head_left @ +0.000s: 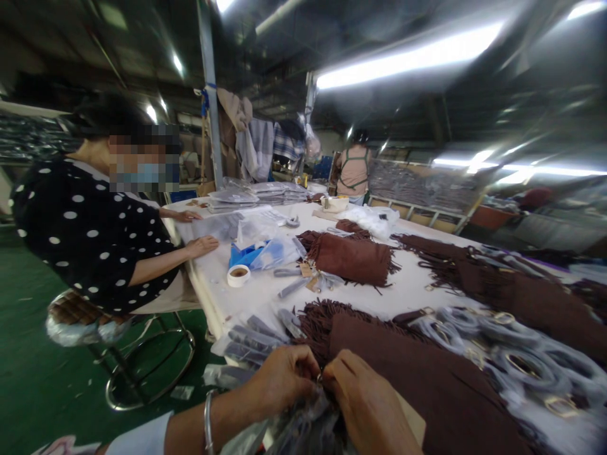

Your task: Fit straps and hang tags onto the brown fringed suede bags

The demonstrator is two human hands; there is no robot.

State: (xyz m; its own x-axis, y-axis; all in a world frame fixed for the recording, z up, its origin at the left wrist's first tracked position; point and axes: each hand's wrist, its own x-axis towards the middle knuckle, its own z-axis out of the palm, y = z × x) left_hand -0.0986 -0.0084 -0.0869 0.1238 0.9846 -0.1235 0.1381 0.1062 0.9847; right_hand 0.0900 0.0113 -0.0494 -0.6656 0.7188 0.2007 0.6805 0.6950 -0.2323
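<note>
Long tube lights run under the dark roof of this workshop, above a green floor and a broad white table [220,297] spread with goods. At the far left a co-worker in a polka-dot top [95,234] and a face mask leans in by a round stool [85,319], both hands resting on a clear plastic sheet at the table's edge. Next come a tape roll [238,275], standing just beside a blue item [246,254], and, nearer me, several plastic-wrapped strips [251,344]. My left hand [284,379], with a silver bangle [207,420] at its wrist, pinches a small metal fitting [319,378] between thumb and finger, low in front of me, above a dark plastic-wrapped bundle [308,426]. My right hand [363,395] meets it from the other side, fingers curled at the same fitting; I cannot tell whether they grip it. A tan flat piece [413,417] shows beside that hand, over a brown fringed piece [403,366]. Farther right lie coiled plastic-wrapped straps [526,370] with gold-coloured buckles, and beyond them another fringed brown length [535,300].
</note>
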